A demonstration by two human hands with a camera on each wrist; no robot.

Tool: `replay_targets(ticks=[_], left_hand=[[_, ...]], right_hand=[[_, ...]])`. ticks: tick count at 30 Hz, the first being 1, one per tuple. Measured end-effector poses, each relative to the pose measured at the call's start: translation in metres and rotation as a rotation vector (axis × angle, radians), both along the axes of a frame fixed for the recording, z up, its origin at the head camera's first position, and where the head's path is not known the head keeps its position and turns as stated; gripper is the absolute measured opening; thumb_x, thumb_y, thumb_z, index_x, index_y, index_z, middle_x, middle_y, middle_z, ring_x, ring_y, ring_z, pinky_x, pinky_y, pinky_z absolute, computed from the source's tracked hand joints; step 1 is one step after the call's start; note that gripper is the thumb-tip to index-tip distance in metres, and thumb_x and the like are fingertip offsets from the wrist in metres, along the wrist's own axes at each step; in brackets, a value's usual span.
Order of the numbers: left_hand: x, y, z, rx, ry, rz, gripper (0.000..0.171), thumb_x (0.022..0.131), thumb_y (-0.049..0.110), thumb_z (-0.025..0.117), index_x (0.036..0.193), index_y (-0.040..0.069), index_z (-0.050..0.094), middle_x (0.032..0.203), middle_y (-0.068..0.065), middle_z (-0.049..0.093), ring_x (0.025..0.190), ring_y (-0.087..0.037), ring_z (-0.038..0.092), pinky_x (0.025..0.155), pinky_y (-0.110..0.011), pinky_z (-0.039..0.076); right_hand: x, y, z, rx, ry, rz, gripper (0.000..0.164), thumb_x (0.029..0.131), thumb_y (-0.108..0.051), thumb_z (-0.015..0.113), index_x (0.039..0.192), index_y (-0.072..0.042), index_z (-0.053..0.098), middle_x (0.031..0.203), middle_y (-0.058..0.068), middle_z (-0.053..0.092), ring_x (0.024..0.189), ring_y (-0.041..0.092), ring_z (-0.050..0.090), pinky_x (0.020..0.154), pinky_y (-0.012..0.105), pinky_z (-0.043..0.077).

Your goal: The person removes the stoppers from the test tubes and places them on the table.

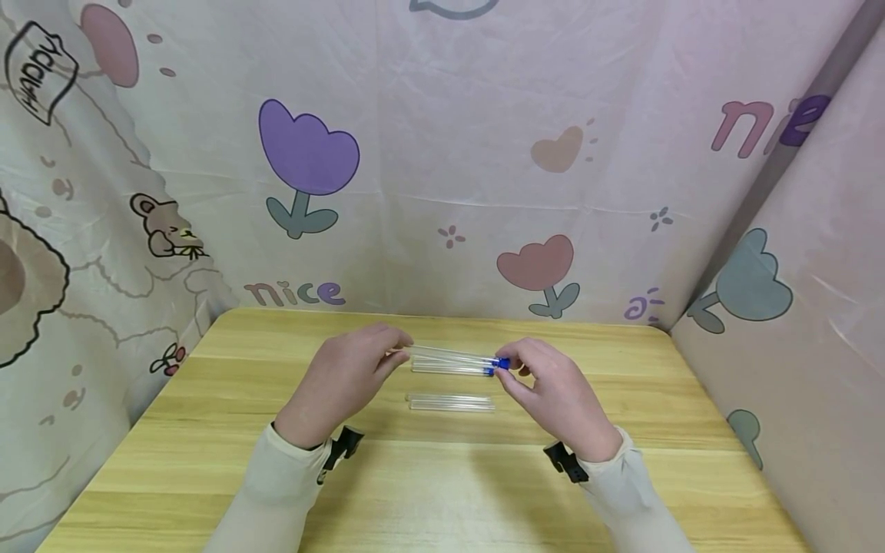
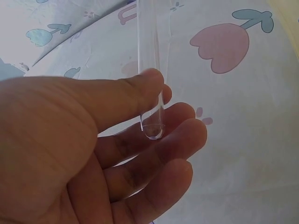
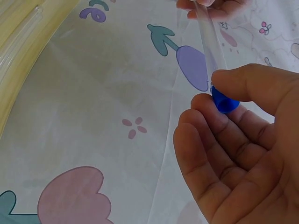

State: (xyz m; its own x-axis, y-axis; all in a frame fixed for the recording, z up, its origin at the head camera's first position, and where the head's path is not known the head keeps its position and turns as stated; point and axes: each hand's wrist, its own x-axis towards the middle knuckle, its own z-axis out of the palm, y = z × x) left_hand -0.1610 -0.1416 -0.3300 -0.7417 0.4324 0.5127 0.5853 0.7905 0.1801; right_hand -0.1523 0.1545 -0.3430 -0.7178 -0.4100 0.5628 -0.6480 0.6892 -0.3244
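Holding a tube near the table's far edge
My left hand pinches its end; right hand, its cap.

Head view was bright and softly lit, pale glare marked the wooden surface, faint shadows fell beside the sleeves, wrist views were dimmer, fingers shaded.
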Motion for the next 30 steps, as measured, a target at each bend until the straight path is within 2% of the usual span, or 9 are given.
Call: replay_targets(ticks=[4, 11, 22, 26, 30], left_hand=[[0.001, 0.000, 0.000, 0.001, 0.006, -0.001, 0.015, 0.096, 0.024, 0.077, 0.108, 0.015, 0.076, 0.104, 0.004, 0.076, 0.085, -0.011, 0.072, 0.069, -0.031, 0.057], [0.003, 0.001, 0.000, 0.003, 0.006, -0.002, 0.015, 0.096, 0.025, 0.077, 0.107, 0.016, 0.077, 0.104, 0.005, 0.076, 0.085, -0.009, 0.071, 0.069, -0.030, 0.057], [0.006, 0.002, 0.001, 0.009, -0.039, -0.018, 0.011, 0.096, 0.024, 0.076, 0.105, 0.016, 0.077, 0.096, 0.008, 0.075, 0.074, -0.005, 0.064, 0.066, -0.026, 0.053], [-0.004, 0.009, -0.006, -0.007, -0.083, -0.029, 0.011, 0.096, 0.023, 0.077, 0.104, 0.016, 0.077, 0.093, 0.007, 0.074, 0.074, -0.006, 0.064, 0.069, -0.028, 0.055], [-0.025, 0.017, -0.032, -0.058, -0.191, -0.021, 0.011, 0.097, 0.025, 0.075, 0.102, 0.016, 0.079, 0.092, 0.007, 0.074, 0.076, -0.006, 0.064, 0.072, -0.029, 0.056]], right_hand=[[0.001, 0.000, 0.001, -0.010, -0.010, -0.024, 0.015, 0.090, -0.010, 0.081, 0.102, -0.014, 0.072, 0.092, -0.009, 0.066, 0.082, 0.009, 0.062, 0.075, 0.028, 0.059], [0.002, 0.001, 0.001, -0.037, 0.000, -0.031, 0.015, 0.090, -0.009, 0.080, 0.100, -0.015, 0.073, 0.089, -0.010, 0.065, 0.079, 0.012, 0.063, 0.073, 0.030, 0.059], [0.001, 0.012, 0.006, 0.006, 0.086, -0.089, 0.013, 0.089, -0.008, 0.081, 0.099, -0.012, 0.074, 0.089, -0.005, 0.069, 0.079, 0.008, 0.062, 0.068, 0.030, 0.057], [0.000, 0.013, 0.007, -0.002, 0.089, -0.089, 0.012, 0.090, -0.011, 0.080, 0.099, -0.013, 0.074, 0.090, -0.005, 0.069, 0.080, 0.010, 0.063, 0.068, 0.031, 0.058], [-0.001, 0.011, 0.006, -0.004, 0.077, -0.082, 0.010, 0.091, -0.012, 0.079, 0.099, -0.014, 0.073, 0.090, -0.007, 0.068, 0.081, 0.008, 0.062, 0.071, 0.031, 0.058]])
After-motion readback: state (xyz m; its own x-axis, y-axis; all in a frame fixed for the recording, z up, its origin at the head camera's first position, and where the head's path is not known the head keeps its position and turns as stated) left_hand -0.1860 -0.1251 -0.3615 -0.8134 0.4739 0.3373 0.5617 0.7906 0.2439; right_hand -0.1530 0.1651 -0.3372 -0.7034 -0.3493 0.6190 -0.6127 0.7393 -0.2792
